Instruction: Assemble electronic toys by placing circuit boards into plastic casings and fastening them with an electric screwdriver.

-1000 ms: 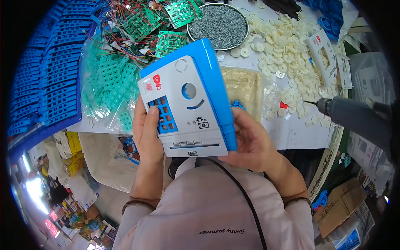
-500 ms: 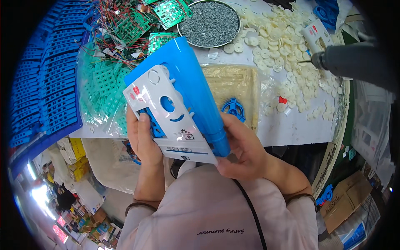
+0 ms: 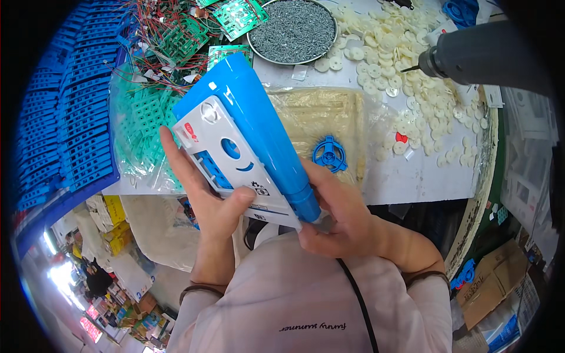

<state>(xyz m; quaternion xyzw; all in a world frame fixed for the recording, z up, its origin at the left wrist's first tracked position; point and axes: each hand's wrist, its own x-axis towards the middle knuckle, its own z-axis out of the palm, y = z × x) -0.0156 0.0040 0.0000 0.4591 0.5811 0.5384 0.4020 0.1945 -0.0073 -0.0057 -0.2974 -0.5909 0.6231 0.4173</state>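
A blue plastic housing [image 3: 262,126] is held tilted above the table's front edge, with a white printed panel [image 3: 210,130] set against its face. The panel has a round hole, a curved slot and a rectangular window with blue plastic showing through. My left hand [image 3: 213,213] grips the panel's lower left side, thumb pressed on its face and index finger stretched along the edge. My right hand [image 3: 341,215] is closed around the lower right end of the housing; some fingertips are hidden behind it. Beyond it, a blue spoked ring [image 3: 330,154] lies on a plastic-wrapped yellowish pad [image 3: 294,106].
A power screwdriver [image 3: 465,57] hangs in from the right. Behind are a round tray of screws [image 3: 251,42], many cream discs [image 3: 382,56] and green circuit boards [image 3: 240,17] with wires. Left are bagged green parts [image 3: 144,112] and stacked blue parts [image 3: 76,106].
The white panel now sits closer against the blue housing. My left thumb has moved from the window down to the panel's lower part, and my left index finger has straightened outward.
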